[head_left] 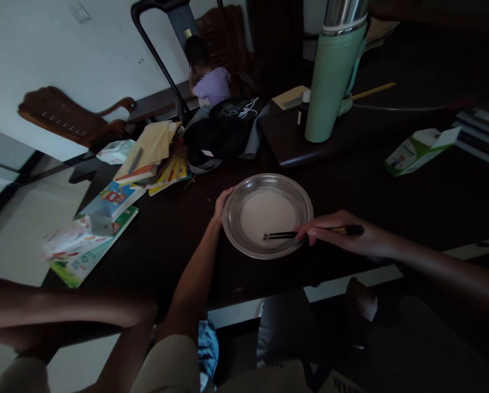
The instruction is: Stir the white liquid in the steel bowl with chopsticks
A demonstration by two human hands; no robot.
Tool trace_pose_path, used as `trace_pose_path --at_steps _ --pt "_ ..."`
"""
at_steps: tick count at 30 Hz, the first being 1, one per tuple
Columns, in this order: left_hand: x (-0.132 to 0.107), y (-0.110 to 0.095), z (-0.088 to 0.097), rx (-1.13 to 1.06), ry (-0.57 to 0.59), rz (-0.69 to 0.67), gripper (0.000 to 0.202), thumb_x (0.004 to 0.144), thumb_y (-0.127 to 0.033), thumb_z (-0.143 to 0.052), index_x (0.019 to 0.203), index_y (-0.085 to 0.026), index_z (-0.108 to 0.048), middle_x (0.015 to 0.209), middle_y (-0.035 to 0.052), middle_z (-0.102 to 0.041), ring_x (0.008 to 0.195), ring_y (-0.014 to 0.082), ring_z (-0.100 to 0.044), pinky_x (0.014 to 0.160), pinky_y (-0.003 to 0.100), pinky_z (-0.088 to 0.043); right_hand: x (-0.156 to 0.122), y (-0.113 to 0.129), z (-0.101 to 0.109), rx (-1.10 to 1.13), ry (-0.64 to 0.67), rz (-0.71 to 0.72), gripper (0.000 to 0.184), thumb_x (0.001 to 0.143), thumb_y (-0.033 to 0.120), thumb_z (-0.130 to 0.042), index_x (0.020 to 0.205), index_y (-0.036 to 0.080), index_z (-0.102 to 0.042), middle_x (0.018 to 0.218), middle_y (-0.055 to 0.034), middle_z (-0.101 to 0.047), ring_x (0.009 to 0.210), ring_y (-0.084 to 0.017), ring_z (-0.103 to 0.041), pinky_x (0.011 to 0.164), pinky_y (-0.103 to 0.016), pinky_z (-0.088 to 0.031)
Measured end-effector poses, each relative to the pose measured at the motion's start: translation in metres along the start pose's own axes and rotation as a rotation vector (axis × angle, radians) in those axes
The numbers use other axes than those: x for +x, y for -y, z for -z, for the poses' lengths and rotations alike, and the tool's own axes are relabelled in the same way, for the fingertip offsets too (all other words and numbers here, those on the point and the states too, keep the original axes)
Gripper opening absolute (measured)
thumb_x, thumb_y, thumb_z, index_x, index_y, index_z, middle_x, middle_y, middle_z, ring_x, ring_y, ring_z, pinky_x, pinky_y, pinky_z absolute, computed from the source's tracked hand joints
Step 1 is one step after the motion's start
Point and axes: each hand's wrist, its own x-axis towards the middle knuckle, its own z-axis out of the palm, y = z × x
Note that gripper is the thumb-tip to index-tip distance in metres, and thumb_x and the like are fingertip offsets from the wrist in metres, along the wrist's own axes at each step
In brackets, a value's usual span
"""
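Note:
A round metal bowl [238, 240] holding a whitish mixture [269, 213] sits on the dark table in front of me. My left hand [222, 203] grips the bowl's left rim, its fingers mostly hidden behind the edge. With my right hand [330, 232], over the bowl's right side, I hold a pair of dark chopsticks [283, 236]. Their tips reach the surface of the mixture, slightly apart, and their thick ends stick out behind the hand.
Beyond the bowl stand a green thermos [330, 87] and a small dark bottle [302, 114]. An opened carton [416, 150] lies to the right. Books and papers [149, 147], a tissue pack [78, 234] and a black bag [223, 134] fill the left. A person [211, 84] sits farther back.

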Motion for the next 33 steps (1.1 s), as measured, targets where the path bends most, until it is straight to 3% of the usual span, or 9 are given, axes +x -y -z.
trace_pose_path --at_steps 4,9,16,20,23,27,33 --pt "0.001 0.0 0.001 0.006 0.002 -0.005 0.029 0.097 -0.034 -0.069 0.116 -0.019 -0.085 0.081 0.0027 -0.084 0.095 0.0275 -0.084 0.087 0.036 -0.066 0.025 -0.013 -0.014 0.019 -0.017 0.053 0.046 0.113 0.055 -0.057 0.1 0.024 -0.089 0.112 -0.0082 -0.091 0.105 -0.024 -0.087 0.098 -0.038 -0.066" --pt "-0.001 0.0 0.002 0.056 -0.015 -0.003 0.023 0.096 -0.038 -0.072 0.104 -0.021 -0.085 0.078 0.0025 -0.083 0.092 0.0287 -0.085 0.082 0.036 -0.067 0.044 -0.024 -0.012 -0.052 -0.101 0.088 0.045 0.112 0.056 -0.057 0.105 0.027 -0.09 0.112 -0.0053 -0.092 0.114 -0.024 -0.086 0.104 -0.039 -0.066" --pt "-0.002 0.0 -0.001 0.032 -0.012 -0.015 0.029 0.095 -0.037 -0.07 0.115 -0.021 -0.085 0.091 0.0037 -0.086 0.099 0.0291 -0.085 0.089 0.038 -0.068 0.025 -0.027 0.015 -0.12 -0.279 0.033 0.043 0.108 0.061 -0.064 0.093 0.028 -0.088 0.121 -0.0058 -0.091 0.119 -0.029 -0.086 0.107 -0.042 -0.067" --pt "-0.003 -0.001 -0.002 0.016 0.006 -0.01 0.027 0.096 -0.033 -0.067 0.111 -0.02 -0.085 0.089 0.0042 -0.086 0.101 0.0288 -0.085 0.09 0.038 -0.067 0.003 -0.012 0.03 -0.134 -0.231 -0.013 0.044 0.11 0.06 -0.064 0.088 0.029 -0.085 0.116 -0.0048 -0.091 0.108 -0.029 -0.087 0.102 -0.045 -0.069" --pt "-0.003 0.0 -0.002 0.006 0.019 -0.015 0.028 0.097 -0.031 -0.064 0.111 -0.02 -0.085 0.089 0.0046 -0.086 0.102 0.0287 -0.085 0.091 0.038 -0.067 -0.009 -0.004 0.03 -0.096 -0.162 -0.053 0.044 0.11 0.06 -0.064 0.087 0.029 -0.085 0.114 -0.0047 -0.091 0.105 -0.028 -0.087 0.095 -0.043 -0.069" --pt "-0.001 0.002 0.0 0.001 0.009 -0.012 0.029 0.098 -0.031 -0.063 0.113 -0.02 -0.085 0.089 0.0044 -0.086 0.101 0.0289 -0.085 0.09 0.038 -0.067 -0.01 -0.004 0.013 -0.041 -0.049 -0.056 0.047 0.11 0.06 -0.063 0.085 0.027 -0.086 0.111 -0.006 -0.092 0.101 -0.026 -0.088 0.094 -0.041 -0.069" --pt "0.003 0.003 0.005 0.021 -0.023 -0.002 0.024 0.096 -0.036 -0.071 0.108 -0.019 -0.085 0.084 0.0037 -0.085 0.096 0.029 -0.085 0.087 0.037 -0.067 0.019 -0.017 -0.016 0.025 -0.025 0.055 0.043 0.113 0.052 -0.058 0.115 0.024 -0.09 0.105 -0.0068 -0.091 0.101 -0.023 -0.087 0.098 -0.037 -0.067"
